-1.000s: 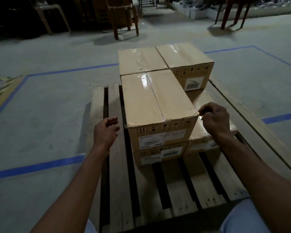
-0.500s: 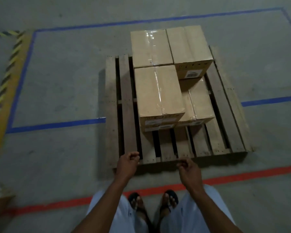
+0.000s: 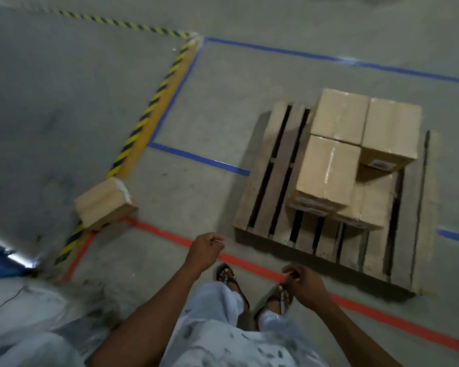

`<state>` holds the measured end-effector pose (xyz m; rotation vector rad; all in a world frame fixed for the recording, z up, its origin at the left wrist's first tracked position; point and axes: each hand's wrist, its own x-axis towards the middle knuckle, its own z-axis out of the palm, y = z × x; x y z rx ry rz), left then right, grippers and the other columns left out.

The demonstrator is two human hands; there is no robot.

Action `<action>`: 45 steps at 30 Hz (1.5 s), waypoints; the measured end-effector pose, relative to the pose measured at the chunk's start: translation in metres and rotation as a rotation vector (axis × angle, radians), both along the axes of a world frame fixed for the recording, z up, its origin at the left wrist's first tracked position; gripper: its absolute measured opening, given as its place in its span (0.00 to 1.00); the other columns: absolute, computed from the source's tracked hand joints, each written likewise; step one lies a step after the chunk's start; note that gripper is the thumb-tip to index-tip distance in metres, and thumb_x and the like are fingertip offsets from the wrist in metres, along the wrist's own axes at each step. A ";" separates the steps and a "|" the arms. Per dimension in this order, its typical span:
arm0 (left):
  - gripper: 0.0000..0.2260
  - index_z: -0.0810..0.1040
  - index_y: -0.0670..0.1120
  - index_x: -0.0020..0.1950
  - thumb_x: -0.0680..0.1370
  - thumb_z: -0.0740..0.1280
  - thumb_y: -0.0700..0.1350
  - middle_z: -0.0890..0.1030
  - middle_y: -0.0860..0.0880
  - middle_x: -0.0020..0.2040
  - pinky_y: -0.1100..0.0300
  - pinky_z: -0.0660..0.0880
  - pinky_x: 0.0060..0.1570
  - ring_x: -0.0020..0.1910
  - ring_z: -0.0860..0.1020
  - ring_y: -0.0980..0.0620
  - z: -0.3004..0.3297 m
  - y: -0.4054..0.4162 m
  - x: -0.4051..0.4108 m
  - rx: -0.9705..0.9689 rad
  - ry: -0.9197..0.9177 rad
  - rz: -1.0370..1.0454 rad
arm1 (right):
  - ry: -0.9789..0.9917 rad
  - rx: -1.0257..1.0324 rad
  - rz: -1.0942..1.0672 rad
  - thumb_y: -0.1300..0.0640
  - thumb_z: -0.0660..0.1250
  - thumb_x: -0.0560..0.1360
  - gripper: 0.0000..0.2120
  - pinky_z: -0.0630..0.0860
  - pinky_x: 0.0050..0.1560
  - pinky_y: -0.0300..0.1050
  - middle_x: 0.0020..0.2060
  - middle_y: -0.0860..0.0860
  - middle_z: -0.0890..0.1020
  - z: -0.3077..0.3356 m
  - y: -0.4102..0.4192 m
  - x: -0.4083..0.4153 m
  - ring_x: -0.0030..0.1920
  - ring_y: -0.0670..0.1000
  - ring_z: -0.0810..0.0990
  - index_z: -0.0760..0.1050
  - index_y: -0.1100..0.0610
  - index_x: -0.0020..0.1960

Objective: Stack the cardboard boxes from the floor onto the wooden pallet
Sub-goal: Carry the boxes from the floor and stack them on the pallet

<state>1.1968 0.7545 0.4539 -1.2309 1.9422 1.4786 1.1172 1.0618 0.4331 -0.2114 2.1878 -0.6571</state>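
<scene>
A wooden pallet (image 3: 265,181) lies on the floor at the right, carrying several cardboard boxes. The nearest upper box (image 3: 327,170) sits on a lower layer; two more (image 3: 341,116) (image 3: 391,133) stand behind it. One cardboard box (image 3: 101,203) rests on the floor at the left, by the corner of the striped tape. My left hand (image 3: 204,251) hangs loosely curled and holds nothing, a step short of the pallet's near left corner. My right hand (image 3: 305,284) is also curled and holding nothing, above my feet.
Red tape (image 3: 252,264) runs across the floor in front of my sandalled feet (image 3: 231,279). Blue tape lines (image 3: 199,158) and yellow-black hazard tape (image 3: 149,107) mark the concrete floor. A blue object (image 3: 0,258) shows at the left edge.
I have stepped back from the pallet and turned left. Both hands have come off the top box and dropped low. The floor box at the left has come into view.
</scene>
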 end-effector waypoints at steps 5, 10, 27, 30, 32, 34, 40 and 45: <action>0.05 0.84 0.51 0.47 0.72 0.71 0.45 0.88 0.43 0.46 0.56 0.77 0.43 0.45 0.85 0.45 0.011 -0.074 0.057 -0.049 0.020 0.274 | 0.051 0.010 0.133 0.59 0.70 0.78 0.08 0.78 0.47 0.45 0.48 0.49 0.86 0.022 -0.084 -0.041 0.45 0.50 0.83 0.82 0.49 0.55; 0.04 0.84 0.49 0.47 0.75 0.70 0.44 0.88 0.42 0.47 0.55 0.79 0.38 0.38 0.85 0.46 -0.012 -0.173 0.112 -0.042 -0.027 0.589 | 0.016 -0.033 0.345 0.56 0.69 0.78 0.06 0.80 0.45 0.49 0.42 0.43 0.85 0.034 -0.236 -0.052 0.43 0.48 0.84 0.80 0.45 0.50; 0.04 0.83 0.43 0.52 0.79 0.70 0.38 0.84 0.42 0.42 0.63 0.70 0.30 0.32 0.80 0.48 -0.013 -0.451 0.189 0.070 -0.069 0.982 | -0.074 -0.109 0.495 0.60 0.70 0.77 0.14 0.84 0.48 0.53 0.40 0.45 0.87 0.045 -0.657 -0.048 0.42 0.47 0.86 0.81 0.40 0.47; 0.15 0.83 0.43 0.52 0.67 0.69 0.45 0.84 0.43 0.40 0.63 0.69 0.31 0.31 0.79 0.48 -0.025 -0.508 0.194 0.076 -0.067 1.078 | -0.097 -0.114 0.520 0.59 0.70 0.77 0.12 0.85 0.47 0.53 0.38 0.44 0.87 0.015 -0.730 -0.055 0.39 0.44 0.86 0.82 0.40 0.46; 0.13 0.83 0.42 0.55 0.71 0.70 0.43 0.84 0.44 0.40 0.63 0.69 0.31 0.30 0.79 0.49 -0.042 -0.549 0.200 0.096 -0.114 1.134 | -0.139 -0.115 0.539 0.58 0.71 0.77 0.09 0.85 0.48 0.56 0.39 0.46 0.88 -0.017 -0.786 -0.060 0.39 0.47 0.87 0.83 0.43 0.48; 0.07 0.83 0.40 0.57 0.80 0.67 0.37 0.84 0.43 0.41 0.62 0.69 0.32 0.32 0.79 0.48 -0.054 -0.585 0.206 0.093 -0.182 1.189 | -0.213 -0.052 0.580 0.58 0.70 0.75 0.07 0.84 0.48 0.61 0.38 0.52 0.88 -0.056 -0.844 -0.065 0.39 0.53 0.88 0.84 0.48 0.48; 0.09 0.82 0.45 0.52 0.84 0.65 0.35 0.86 0.43 0.45 0.60 0.75 0.33 0.38 0.82 0.47 -0.093 -0.703 0.193 0.158 -0.249 1.239 | -0.276 0.104 0.683 0.60 0.68 0.77 0.07 0.84 0.48 0.56 0.46 0.57 0.87 -0.111 -0.996 -0.071 0.46 0.59 0.86 0.85 0.54 0.51; 0.07 0.82 0.47 0.55 0.85 0.64 0.38 0.85 0.45 0.50 0.46 0.80 0.55 0.47 0.83 0.45 -0.186 -0.793 0.175 0.194 -0.207 1.121 | -0.351 0.264 0.657 0.62 0.67 0.77 0.08 0.83 0.46 0.60 0.43 0.57 0.86 -0.213 -1.056 -0.066 0.43 0.60 0.86 0.84 0.57 0.50</action>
